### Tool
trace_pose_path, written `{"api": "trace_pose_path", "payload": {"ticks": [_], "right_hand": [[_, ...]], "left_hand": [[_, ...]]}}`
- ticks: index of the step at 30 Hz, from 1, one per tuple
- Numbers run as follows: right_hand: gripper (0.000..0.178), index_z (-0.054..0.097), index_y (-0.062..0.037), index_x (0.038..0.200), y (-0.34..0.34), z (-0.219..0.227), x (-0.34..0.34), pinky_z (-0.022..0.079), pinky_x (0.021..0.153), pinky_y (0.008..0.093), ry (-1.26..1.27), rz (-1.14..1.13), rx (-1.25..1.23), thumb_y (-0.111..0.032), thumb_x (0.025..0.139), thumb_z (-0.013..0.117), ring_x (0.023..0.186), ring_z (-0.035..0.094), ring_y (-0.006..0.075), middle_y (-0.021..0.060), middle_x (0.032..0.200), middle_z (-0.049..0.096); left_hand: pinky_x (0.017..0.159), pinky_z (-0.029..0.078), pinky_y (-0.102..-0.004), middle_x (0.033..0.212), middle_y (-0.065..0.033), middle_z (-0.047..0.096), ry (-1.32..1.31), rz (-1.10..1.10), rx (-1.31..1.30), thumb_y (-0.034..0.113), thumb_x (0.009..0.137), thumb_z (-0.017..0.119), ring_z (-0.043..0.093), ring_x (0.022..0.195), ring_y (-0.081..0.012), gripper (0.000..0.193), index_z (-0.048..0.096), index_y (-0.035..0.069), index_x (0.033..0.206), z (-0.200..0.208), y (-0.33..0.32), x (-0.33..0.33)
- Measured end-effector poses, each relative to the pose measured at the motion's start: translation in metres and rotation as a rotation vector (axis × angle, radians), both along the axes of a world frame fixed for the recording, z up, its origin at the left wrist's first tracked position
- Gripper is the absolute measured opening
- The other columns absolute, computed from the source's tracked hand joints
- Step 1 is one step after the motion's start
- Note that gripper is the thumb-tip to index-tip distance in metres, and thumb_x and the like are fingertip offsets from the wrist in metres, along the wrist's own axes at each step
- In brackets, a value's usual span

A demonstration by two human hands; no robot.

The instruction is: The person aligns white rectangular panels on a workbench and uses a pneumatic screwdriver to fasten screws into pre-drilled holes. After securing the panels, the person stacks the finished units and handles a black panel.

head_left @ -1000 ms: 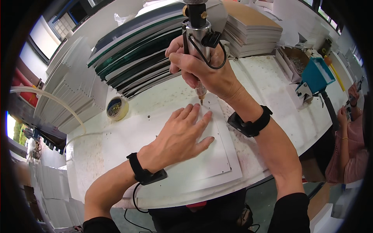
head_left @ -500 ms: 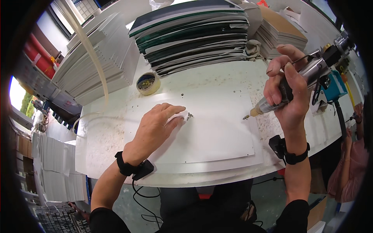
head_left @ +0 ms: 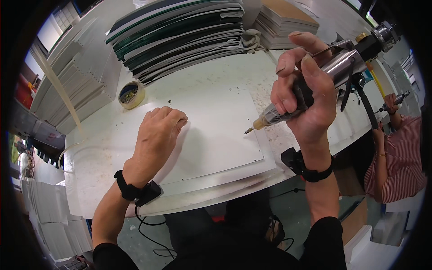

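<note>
My right hand is wrapped round a power screwdriver with a metal body and a dark grip. Its brassy tip points down and left, over the right side of a white panel. Curled fingers close my left hand above the panel's left part. Whatever they hold, if anything, is hidden. Small dark holes or fittings dot the panel near its edges. Beyond my left hand stands a round yellowish tub of small metal screws.
A tall stack of dark green and white sheets fills the table's back. Brown-topped boards and a rag lie right of it. White panels and a clear hose are at left. A co-worker in a striped shirt holds another tool.
My left fingers have curled in, and the small pile of screws beside them no longer shows. The view has swung right, so the scene has shifted left. My right hand keeps its grip.
</note>
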State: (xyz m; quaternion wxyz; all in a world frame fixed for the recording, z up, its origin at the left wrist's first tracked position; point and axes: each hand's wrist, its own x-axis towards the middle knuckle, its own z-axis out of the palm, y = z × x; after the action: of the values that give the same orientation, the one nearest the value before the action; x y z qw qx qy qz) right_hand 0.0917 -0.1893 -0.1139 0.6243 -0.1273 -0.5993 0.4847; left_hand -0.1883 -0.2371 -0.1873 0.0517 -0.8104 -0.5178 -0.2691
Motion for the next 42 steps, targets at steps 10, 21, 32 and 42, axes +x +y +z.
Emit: {"api": "trace_pose_path", "payload": {"ticks": [10,21,32,42], "right_hand": [[0.04,0.045,0.0003,0.141,-0.025,-0.007,-0.009,0.043,0.041,0.0261,0.266,0.242,0.092,-0.022,0.109,0.045,0.046,0.044,0.0095,0.0107,0.097,0.062],[0.039,0.043,0.0004,0.142,-0.036,-0.005,-0.03,0.044,0.043,0.0253,0.331,0.249,0.061,-0.023,0.111,0.038,0.049,0.042,0.0083,0.0088,0.097,0.057],[0.039,0.043,0.001,0.141,-0.035,-0.007,-0.038,0.043,0.043,0.0255,0.319,0.278,0.065,-0.023,0.111,0.038,0.049,0.042,0.0085,0.0093,0.096,0.058],[0.038,0.045,0.0015,0.138,-0.036,0.003,-0.011,0.044,0.041,0.0266,-0.001,0.214,0.007,-0.02,0.107,0.048,0.044,0.044,0.0092,0.0101,0.09,0.06]], "left_hand": [[0.083,0.058,-0.0273,0.104,-0.0031,0.064,-1.292,-0.111,-1.006,0.013,0.102,0.067,0.064,0.096,-0.0113,0.017,0.063,0.004,0.116,-0.004,-0.055,0.027],[0.084,0.059,-0.0276,0.106,-0.0028,0.062,-1.579,-0.206,-1.074,0.014,0.105,0.063,0.063,0.095,-0.0106,0.018,0.06,0.007,0.121,-0.018,-0.069,0.037],[0.081,0.062,-0.028,0.108,-0.0054,0.063,-1.627,-0.218,-1.091,0.008,0.103,0.064,0.067,0.097,-0.014,0.019,0.058,0.005,0.12,-0.018,-0.069,0.033],[0.081,0.054,-0.0318,0.106,-0.0071,0.074,-0.946,-0.246,-0.748,0.009,0.1,0.066,0.066,0.093,-0.0171,0.021,0.061,0.007,0.12,-0.019,-0.062,0.076]]}}
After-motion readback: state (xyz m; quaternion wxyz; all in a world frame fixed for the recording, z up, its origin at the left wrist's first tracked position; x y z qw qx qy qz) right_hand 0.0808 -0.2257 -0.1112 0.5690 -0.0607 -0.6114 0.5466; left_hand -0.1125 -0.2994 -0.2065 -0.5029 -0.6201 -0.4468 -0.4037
